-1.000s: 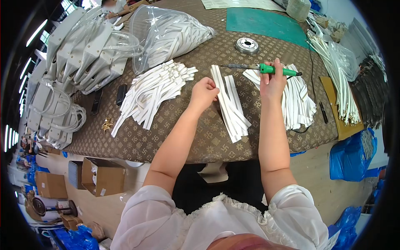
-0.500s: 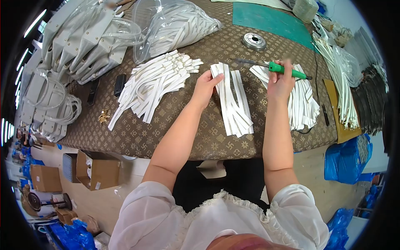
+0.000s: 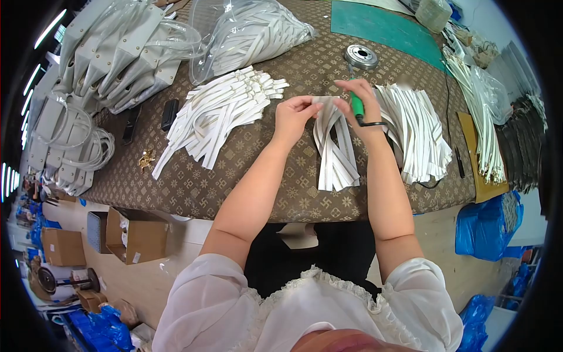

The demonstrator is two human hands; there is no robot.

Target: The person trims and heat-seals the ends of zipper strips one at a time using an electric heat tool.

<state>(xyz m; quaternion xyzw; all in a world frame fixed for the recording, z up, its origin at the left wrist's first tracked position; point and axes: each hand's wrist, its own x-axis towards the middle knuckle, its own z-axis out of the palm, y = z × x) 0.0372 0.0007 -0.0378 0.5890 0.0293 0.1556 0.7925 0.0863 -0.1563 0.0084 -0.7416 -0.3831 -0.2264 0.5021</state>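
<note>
Strips (image 3: 328, 170), white, lie at mid-table, lower ends stopping short of the near edge of the patterned tablecloth (image 3: 258, 202). Left hand (image 3: 298, 112), as I see it, pinches their upper end between thumb and fingers. Right hand (image 3: 368, 112) is partly curled about a green-handled tool (image 3: 356, 104), fingertips loosely spread near that same end; I cannot tell whether they touch it. Cloth shows between left hand and left pile (image 3: 220, 114), giving room; right pile (image 3: 419, 138) sits close beside right hand, leaving little. Metal disc (image 3: 360, 57) lies near the tool's far end
</note>
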